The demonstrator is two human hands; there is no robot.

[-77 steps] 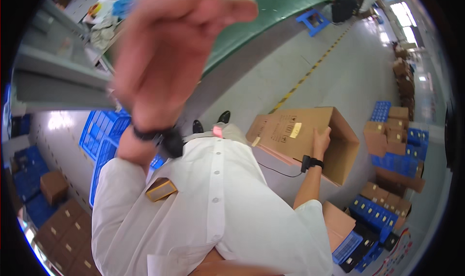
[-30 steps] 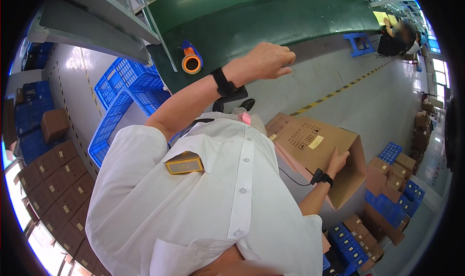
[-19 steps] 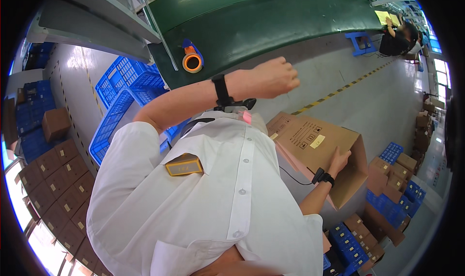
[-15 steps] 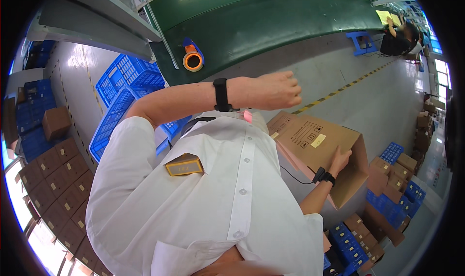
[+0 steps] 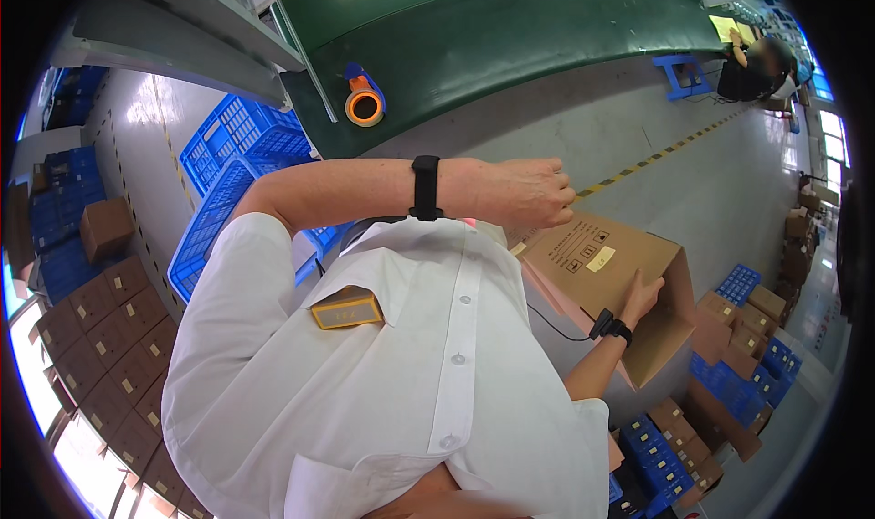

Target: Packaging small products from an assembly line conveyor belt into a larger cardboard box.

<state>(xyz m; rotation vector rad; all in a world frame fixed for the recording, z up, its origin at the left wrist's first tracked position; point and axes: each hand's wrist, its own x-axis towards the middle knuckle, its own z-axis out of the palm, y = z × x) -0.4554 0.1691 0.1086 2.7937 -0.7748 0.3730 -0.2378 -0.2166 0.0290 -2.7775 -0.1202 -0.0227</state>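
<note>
My left hand hangs in front of my chest with the fingers curled into a loose fist, holding nothing; a black band circles its wrist. It hovers just above the near corner of an open brown cardboard box tipped on its side. My right hand, also with a black wristband, grips the box at the edge of its open mouth. My white shirt with a yellow badge fills the lower middle.
A green conveyor belt runs along the top, with an orange tape roll at its edge. Blue crates stand on the left above stacked brown cartons. More boxes lie lower right. Another person sits far right by a blue stool.
My left hand has come down from close to the camera and swung across my chest toward the box, closing into a loose fist. My right hand stays on the box.
</note>
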